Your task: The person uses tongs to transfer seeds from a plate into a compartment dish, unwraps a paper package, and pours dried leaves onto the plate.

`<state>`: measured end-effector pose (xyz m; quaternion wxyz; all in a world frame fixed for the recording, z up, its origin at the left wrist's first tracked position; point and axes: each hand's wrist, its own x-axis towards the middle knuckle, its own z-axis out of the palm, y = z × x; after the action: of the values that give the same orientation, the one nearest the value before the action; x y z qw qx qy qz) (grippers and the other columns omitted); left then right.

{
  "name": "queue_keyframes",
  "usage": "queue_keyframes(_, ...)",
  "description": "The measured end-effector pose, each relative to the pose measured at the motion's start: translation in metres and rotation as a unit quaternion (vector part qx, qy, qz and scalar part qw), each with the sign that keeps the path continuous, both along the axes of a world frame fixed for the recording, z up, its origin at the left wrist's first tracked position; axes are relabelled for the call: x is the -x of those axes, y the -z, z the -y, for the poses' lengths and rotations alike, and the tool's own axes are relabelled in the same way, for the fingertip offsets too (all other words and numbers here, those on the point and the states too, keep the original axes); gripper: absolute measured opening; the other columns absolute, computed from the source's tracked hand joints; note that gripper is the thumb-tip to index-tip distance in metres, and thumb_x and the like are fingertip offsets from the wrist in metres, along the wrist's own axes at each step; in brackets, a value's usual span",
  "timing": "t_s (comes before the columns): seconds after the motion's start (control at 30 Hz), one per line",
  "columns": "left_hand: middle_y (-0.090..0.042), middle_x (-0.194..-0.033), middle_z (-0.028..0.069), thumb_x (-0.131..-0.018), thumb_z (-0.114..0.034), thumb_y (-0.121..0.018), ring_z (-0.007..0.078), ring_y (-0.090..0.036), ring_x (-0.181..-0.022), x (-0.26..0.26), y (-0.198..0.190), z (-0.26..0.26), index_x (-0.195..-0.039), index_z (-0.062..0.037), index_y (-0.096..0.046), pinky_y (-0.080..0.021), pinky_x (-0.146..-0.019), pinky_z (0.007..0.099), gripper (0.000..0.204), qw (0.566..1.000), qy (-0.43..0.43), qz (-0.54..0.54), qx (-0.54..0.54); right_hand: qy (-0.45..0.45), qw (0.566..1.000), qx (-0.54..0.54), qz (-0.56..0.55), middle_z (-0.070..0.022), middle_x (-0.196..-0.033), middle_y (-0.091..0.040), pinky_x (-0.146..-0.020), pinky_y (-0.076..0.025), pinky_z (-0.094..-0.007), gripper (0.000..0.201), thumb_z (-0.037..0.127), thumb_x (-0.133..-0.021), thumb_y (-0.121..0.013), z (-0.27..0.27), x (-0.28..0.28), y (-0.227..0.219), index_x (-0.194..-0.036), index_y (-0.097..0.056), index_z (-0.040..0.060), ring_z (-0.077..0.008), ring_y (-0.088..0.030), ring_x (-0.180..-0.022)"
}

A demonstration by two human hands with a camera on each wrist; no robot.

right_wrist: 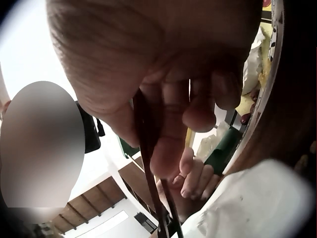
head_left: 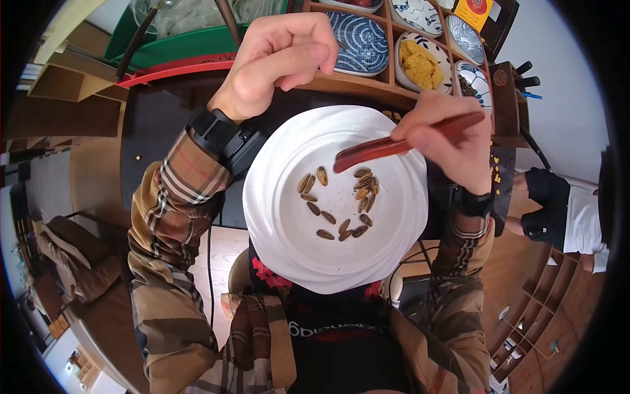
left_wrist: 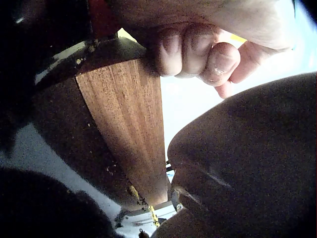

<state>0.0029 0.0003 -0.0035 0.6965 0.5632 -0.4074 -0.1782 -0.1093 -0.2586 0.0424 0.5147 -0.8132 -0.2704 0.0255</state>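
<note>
A white round-edged plate (head_left: pixel 275 236) lies in front of me, with several small brown oval pieces (head_left: pixel 359 231) scattered on it. My right hand (head_left: pixel 453 138) holds dark red wooden tongs (head_left: pixel 377 150) between thumb and fingers. The tongs' tips hang over the far part of the plate with nothing visible between them; both tong arms show in the right wrist view. Beyond the plate's upper left, my left hand (head_left: pixel 279 62) is raised, its fingers curled and thumb against the index finger. No object shows in it in the left wrist view.
A wooden divided tray (head_left: pixel 374 84) at the back holds patterned dishes, including a blue wave dish (head_left: pixel 359 41) and one with yellow pieces (head_left: pixel 420 64). A green crate (head_left: pixel 125 49) stands back left. Another person (head_left: pixel 564 210) is at the right.
</note>
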Motion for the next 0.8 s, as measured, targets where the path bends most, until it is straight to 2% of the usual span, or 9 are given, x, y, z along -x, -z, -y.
queue_keyframes(0.03,-0.044,-0.060,-0.0047,-0.097,-0.023,-0.052,0.0021,-0.032,-0.051,0.001,-0.001,0.001,-0.086,-0.0003,-0.059,-0.020,-0.051,0.0222,0.026,1.000,-0.013,0.014,-0.010,0.000,1.000,-0.001,-0.001,-0.0060,-0.085,-0.072,-0.064,-0.048,-0.0248,0.007,0.006,-0.090,-0.074,-0.001,-0.002,-0.003,-0.095,-0.075,0.0025,-0.0108,-0.065,-0.076)
queue_keyframes(0.1,-0.044,-0.061,-0.0046,-0.097,-0.022,-0.052,0.0022,-0.032,-0.051,0.000,-0.001,0.000,-0.086,-0.0003,-0.059,-0.020,-0.051,0.0222,0.026,1.000,-0.008,0.012,-0.010,-0.081,0.995,0.049,0.022,-0.0032,-0.083,-0.072,-0.066,-0.048,-0.0268,0.011,0.006,-0.086,-0.079,-0.004,-0.004,-0.005,-0.097,-0.077,0.0065,-0.0118,-0.065,-0.079)
queue_keyframes(0.23,-0.045,-0.062,-0.0043,-0.097,-0.022,-0.052,0.0022,-0.032,-0.051,-0.003,0.004,-0.003,-0.086,-0.0002,-0.059,-0.021,-0.051,0.0220,0.025,1.000,-0.011,0.019,-0.013,-0.095,0.994,0.054,0.012,-0.0021,-0.081,-0.071,-0.066,-0.047,-0.0274,0.016,0.008,-0.084,-0.081,-0.010,-0.002,-0.003,-0.100,-0.078,0.0091,-0.0131,-0.062,-0.077)
queue_keyframes(0.3,-0.045,-0.062,-0.0044,-0.097,-0.022,-0.052,0.0022,-0.033,-0.051,-0.003,0.004,-0.003,-0.086,-0.0002,-0.059,-0.021,-0.050,0.0220,0.025,1.000,-0.010,0.019,-0.014,-0.039,0.996,0.012,-0.075,-0.0050,-0.089,-0.074,-0.070,-0.043,-0.0306,0.023,0.017,-0.081,-0.082,-0.011,0.003,0.000,-0.099,-0.077,0.0053,-0.0170,-0.057,-0.076)
queue_keyframes(0.43,-0.047,-0.063,-0.0041,-0.097,-0.022,-0.052,0.0022,-0.033,-0.051,-0.004,0.006,-0.003,-0.087,-0.0002,-0.060,-0.021,-0.051,0.0218,0.025,1.000,-0.007,0.019,-0.011,-0.082,0.996,0.037,-0.027,-0.0042,-0.089,-0.074,-0.070,-0.043,-0.0303,0.021,0.015,-0.082,-0.081,-0.009,-0.002,-0.002,-0.101,-0.077,0.0058,-0.0166,-0.058,-0.077)
queue_keyframes(0.5,-0.048,-0.064,-0.0038,-0.097,-0.022,-0.052,0.0021,-0.033,-0.051,-0.002,0.004,-0.003,-0.087,-0.0001,-0.060,-0.021,-0.051,0.0217,0.025,1.000,-0.016,0.018,-0.015,-0.101,0.991,0.090,0.003,-0.0039,-0.091,-0.071,-0.068,-0.051,-0.0252,0.013,0.008,-0.087,-0.078,-0.010,-0.004,-0.006,-0.100,-0.077,0.0053,-0.0116,-0.065,-0.083)
queue_keyframes(0.6,-0.049,-0.065,-0.0034,-0.097,-0.022,-0.052,0.0021,-0.034,-0.051,-0.002,0.005,-0.003,-0.087,0.0000,-0.060,-0.021,-0.051,0.0215,0.025,0.999,-0.023,0.016,-0.021,-0.047,0.998,0.023,-0.047,-0.0046,-0.090,-0.071,-0.068,-0.052,-0.0233,0.011,0.006,-0.089,-0.076,-0.009,0.001,0.003,-0.099,-0.076,0.0029,-0.0100,-0.065,-0.081)
queue_keyframes(0.7,-0.049,-0.065,-0.0033,-0.096,-0.022,-0.052,0.0021,-0.034,-0.051,-0.003,0.005,-0.003,-0.087,0.0001,-0.060,-0.021,-0.051,0.0216,0.025,0.999,-0.018,0.016,-0.021,-0.010,0.999,0.026,-0.029,-0.0051,-0.090,-0.071,-0.069,-0.051,-0.0231,0.009,0.006,-0.091,-0.073,-0.005,0.000,0.005,-0.098,-0.075,0.0010,-0.0094,-0.065,-0.078)
queue_keyframes(0.8,-0.048,-0.064,-0.0036,-0.096,-0.022,-0.052,0.0022,-0.034,-0.051,-0.004,0.005,-0.004,-0.087,0.0001,-0.060,-0.021,-0.051,0.0218,0.025,1.000,-0.010,0.019,-0.022,-0.008,0.999,-0.008,-0.052,-0.0052,-0.089,-0.070,-0.068,-0.051,-0.0221,0.008,0.006,-0.093,-0.070,-0.003,0.001,0.004,-0.097,-0.073,-0.0001,-0.0089,-0.065,-0.078)
